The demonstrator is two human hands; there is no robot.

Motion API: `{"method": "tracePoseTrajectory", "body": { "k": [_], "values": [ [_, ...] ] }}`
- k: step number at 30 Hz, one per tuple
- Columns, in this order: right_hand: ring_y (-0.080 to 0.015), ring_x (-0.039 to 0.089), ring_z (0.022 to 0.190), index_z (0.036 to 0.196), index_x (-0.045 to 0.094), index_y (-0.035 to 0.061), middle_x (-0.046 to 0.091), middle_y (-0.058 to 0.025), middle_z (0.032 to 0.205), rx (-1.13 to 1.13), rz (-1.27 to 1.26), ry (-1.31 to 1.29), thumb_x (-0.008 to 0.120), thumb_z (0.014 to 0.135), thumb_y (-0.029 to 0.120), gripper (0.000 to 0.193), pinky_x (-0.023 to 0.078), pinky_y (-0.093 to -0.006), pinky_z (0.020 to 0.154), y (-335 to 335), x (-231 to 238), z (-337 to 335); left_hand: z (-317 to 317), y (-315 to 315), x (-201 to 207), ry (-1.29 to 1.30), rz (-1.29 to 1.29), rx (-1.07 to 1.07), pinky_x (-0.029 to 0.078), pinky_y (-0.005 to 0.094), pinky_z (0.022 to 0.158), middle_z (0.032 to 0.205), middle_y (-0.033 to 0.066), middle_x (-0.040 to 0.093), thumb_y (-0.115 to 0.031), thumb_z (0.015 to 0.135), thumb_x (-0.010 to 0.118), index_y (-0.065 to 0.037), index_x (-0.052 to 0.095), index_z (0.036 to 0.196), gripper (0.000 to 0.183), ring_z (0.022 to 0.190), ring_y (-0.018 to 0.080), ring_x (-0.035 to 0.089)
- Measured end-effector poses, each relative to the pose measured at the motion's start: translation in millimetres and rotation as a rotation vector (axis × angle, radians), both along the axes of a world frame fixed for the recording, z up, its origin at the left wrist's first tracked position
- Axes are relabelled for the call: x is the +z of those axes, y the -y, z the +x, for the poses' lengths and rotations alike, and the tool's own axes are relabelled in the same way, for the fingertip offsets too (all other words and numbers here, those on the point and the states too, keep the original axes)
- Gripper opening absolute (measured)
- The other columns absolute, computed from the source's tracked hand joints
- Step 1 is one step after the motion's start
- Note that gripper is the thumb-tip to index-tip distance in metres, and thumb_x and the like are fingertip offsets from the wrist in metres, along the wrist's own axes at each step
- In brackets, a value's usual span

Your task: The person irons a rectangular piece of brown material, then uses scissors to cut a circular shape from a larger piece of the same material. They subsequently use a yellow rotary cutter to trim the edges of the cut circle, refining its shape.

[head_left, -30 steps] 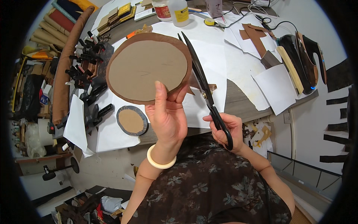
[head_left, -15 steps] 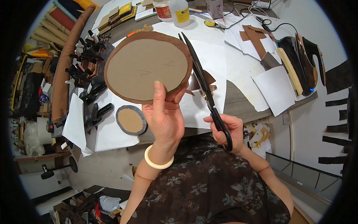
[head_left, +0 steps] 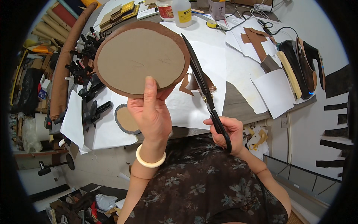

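Note:
My left hand [head_left: 151,108] grips an oval board [head_left: 141,56] by its near edge, thumb on top and fingers beneath. The board's face is grey-brown with pencil marks, and a brown leather border [head_left: 108,83] shows all around it. In my right hand [head_left: 229,134] is a pair of black scissors [head_left: 203,84], blades pointing up and away. The blades look nearly closed and stand beside the oval's right edge; whether they touch it I cannot tell. Brown leather scraps [head_left: 194,83] lie behind the blades. A smaller oval [head_left: 128,119] with a dark rim rests on the table, partly hidden by my left hand.
Several clamps [head_left: 87,80] line the table's left side beside a brown fabric roll [head_left: 65,71]. Two bottles, one a clear plastic bottle [head_left: 182,15], stand at the back. To the right are a black iron-like appliance [head_left: 298,69], paper sheets [head_left: 274,91] and leather pieces [head_left: 257,43].
My left hand has moved left and slightly toward me at the wrist, carrying the oval left and upward in view. The scissors stay nearly in place, and more leather scrap shows behind them.

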State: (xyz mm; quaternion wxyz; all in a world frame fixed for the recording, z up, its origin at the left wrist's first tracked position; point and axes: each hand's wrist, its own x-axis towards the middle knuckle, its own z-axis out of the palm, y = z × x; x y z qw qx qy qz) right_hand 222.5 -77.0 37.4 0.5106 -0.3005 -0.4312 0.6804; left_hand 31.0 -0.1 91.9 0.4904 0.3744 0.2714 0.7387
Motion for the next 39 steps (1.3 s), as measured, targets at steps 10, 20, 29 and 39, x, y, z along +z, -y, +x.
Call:
{"method": "tracePoseTrajectory", "body": {
  "k": [10, 20, 29, 39],
  "values": [
    [-0.0004, 0.044, 0.066, 0.118, 0.057, -0.0140, 0.051, 0.0043, 0.076, -0.018, 0.104, 0.100, 0.076, 0.085, 0.016, 0.048, 0.037, -0.0163, 0.059, -2.5, 2.3, 1.6, -10.0, -5.4, 4.7, -0.044, 0.060, 0.019, 0.057, 0.0409, 0.089, 0.122, 0.0129, 0.059, -0.010, 0.096, 0.057, 0.000, 0.048, 0.127, 0.034, 0.107, 0.0211, 0.062],
    [0.0000, 0.043, 0.065, 0.117, 0.060, -0.0111, 0.051, 0.0055, 0.075, -0.017, 0.146, 0.146, 0.076, 0.084, 0.015, 0.045, 0.033, -0.0164, 0.056, -2.5, 2.5, 5.3, -25.3, -6.3, 13.0, -0.155, 0.065, 0.057, 0.058, 0.0366, 0.083, 0.116, 0.0127, 0.062, -0.009, 0.096, 0.058, 0.000, 0.051, 0.124, 0.031, 0.101, 0.0196, 0.065],
    [-0.0001, 0.043, 0.063, 0.115, 0.063, -0.0105, 0.053, 0.0051, 0.074, -0.042, 0.205, 0.185, 0.077, 0.084, 0.015, 0.043, 0.032, -0.0169, 0.053, -1.3, 1.8, 6.9, -30.9, -7.3, 23.0, -0.142, 0.120, 0.086, 0.061, 0.0387, 0.074, 0.103, 0.0113, 0.065, -0.004, 0.092, 0.062, 0.001, 0.057, 0.108, 0.017, 0.088, 0.0172, 0.067],
    [-0.0008, 0.045, 0.064, 0.116, 0.062, -0.0102, 0.054, 0.0039, 0.074, -0.006, 0.141, 0.110, 0.075, 0.079, 0.008, 0.043, 0.035, -0.0176, 0.055, 0.1, 0.6, 9.5, -38.6, -6.1, 15.0, -0.197, 0.133, 0.031, 0.060, 0.0329, 0.075, 0.111, 0.0120, 0.065, -0.005, 0.094, 0.059, 0.001, 0.051, 0.121, 0.029, 0.095, 0.0177, 0.067]
  ]
}}
